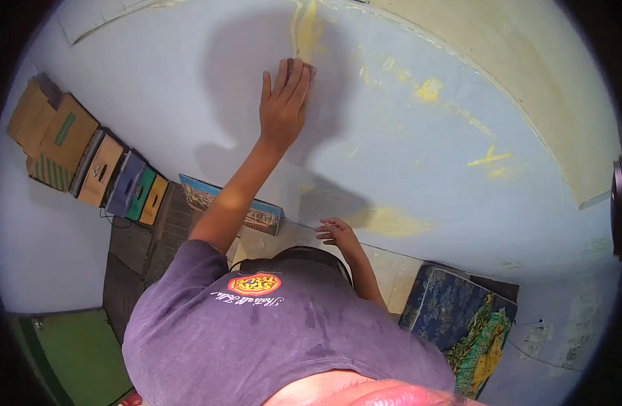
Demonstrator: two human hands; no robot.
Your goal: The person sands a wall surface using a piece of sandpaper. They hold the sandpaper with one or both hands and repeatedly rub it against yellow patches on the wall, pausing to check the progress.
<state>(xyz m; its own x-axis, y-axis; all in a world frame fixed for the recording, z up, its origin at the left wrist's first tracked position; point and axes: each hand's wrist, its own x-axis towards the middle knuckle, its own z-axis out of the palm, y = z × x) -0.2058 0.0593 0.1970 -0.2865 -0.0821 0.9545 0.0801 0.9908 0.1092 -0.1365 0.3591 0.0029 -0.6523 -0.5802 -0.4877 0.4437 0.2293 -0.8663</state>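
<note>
My left hand (284, 101) is raised against the pale blue wall (250, 135), its fingers stretched over a small dark brown pad (311, 70). Only the pad's edges show past the fingers, and its exact kind is hard to make out. Right above it, a yellow streak (308, 27) runs up the wall. Lower down, my right hand (335, 232) hangs close to the wall's foot with loosely bent, parted fingers and nothing in it. Yellow patches (429, 90) and scuffs mark the wall to the right.
On the left stand cardboard boxes (62, 135) and a row of coloured box files (127, 183). A long picture panel (260, 216) leans at the wall's foot. To the right is a dark blue patterned cushion-like slab (436, 304) with green-yellow cloth (483, 338). A green panel (74, 352) lies lower left.
</note>
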